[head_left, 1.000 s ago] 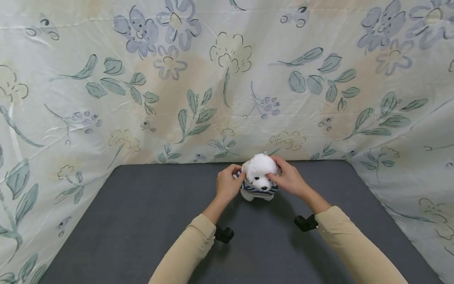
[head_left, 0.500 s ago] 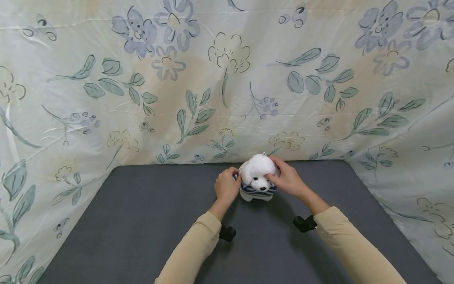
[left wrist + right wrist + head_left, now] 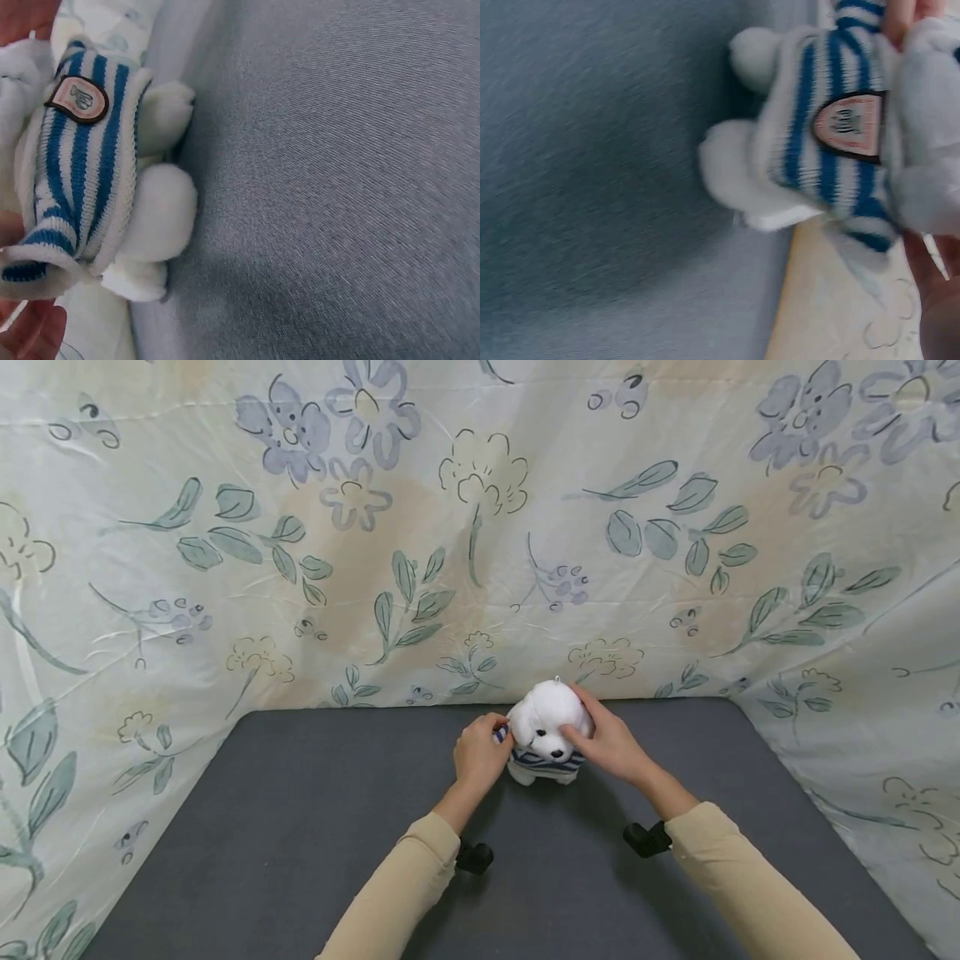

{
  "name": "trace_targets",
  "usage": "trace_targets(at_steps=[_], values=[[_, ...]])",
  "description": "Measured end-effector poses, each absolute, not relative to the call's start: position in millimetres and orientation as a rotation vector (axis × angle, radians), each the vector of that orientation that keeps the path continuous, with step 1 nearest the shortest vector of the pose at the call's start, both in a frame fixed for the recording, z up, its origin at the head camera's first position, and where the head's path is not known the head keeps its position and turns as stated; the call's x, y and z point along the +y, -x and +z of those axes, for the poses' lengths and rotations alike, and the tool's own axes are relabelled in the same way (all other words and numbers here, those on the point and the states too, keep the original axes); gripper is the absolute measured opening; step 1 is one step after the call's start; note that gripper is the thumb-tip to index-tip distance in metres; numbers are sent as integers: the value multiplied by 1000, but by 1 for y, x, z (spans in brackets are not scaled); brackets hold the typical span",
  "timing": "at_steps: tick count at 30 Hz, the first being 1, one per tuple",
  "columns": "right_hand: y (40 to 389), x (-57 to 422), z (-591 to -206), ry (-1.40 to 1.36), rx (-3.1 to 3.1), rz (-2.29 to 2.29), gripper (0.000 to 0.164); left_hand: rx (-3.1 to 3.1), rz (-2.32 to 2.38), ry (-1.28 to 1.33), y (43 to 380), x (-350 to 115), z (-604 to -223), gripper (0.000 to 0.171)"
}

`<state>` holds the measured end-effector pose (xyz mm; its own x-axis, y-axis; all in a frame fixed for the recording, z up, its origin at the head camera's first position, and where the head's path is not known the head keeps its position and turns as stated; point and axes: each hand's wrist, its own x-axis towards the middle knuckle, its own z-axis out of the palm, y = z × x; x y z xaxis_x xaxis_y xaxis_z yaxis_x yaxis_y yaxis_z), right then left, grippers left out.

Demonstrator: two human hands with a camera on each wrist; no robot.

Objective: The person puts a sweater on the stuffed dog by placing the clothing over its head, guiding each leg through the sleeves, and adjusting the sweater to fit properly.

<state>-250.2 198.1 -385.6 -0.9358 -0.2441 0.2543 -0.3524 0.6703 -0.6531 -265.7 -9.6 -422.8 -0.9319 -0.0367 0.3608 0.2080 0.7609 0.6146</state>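
A white plush dog (image 3: 553, 720) sits near the back of the table, facing the head camera. It wears a blue-and-white striped knit sweater (image 3: 94, 150) with a pinkish badge (image 3: 849, 126) on it. My left hand (image 3: 478, 756) pinches the sweater's sleeve (image 3: 45, 247) at the toy's side, with fingertips (image 3: 34, 334) beside the cuff. On the other side, my right hand (image 3: 613, 745) holds the head, thumb over the face near one eye and fingers behind the ear. White plush feet (image 3: 739, 165) show below the sweater's hem.
The dark grey table (image 3: 315, 827) spreads in front and to both sides. Close behind the toy hangs a pale floral cloth (image 3: 480, 552), which also runs along the left and right sides. A black wrist mount (image 3: 474, 857) sits under the left forearm, another black mount (image 3: 647, 840) under the right.
My left hand has shifted slightly left, away from the dog's face, with the striped sleeve at its fingers. The dog's head has risen slightly. My right hand stays nearly in place.
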Motion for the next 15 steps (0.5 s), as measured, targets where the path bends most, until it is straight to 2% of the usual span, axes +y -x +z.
trace_targets(at_steps=[4,10,15], values=[[244,202,-396,-472,-2739,1183,81,-2600,-1014,246,260,-16,-421,28],[244,211,-423,-535,-2706,1175,93,-2669,-1110,384,257,-23,-425,66],[250,211,-438,-568,-2697,1145,86,-2681,-1152,443,259,-22,-433,77]])
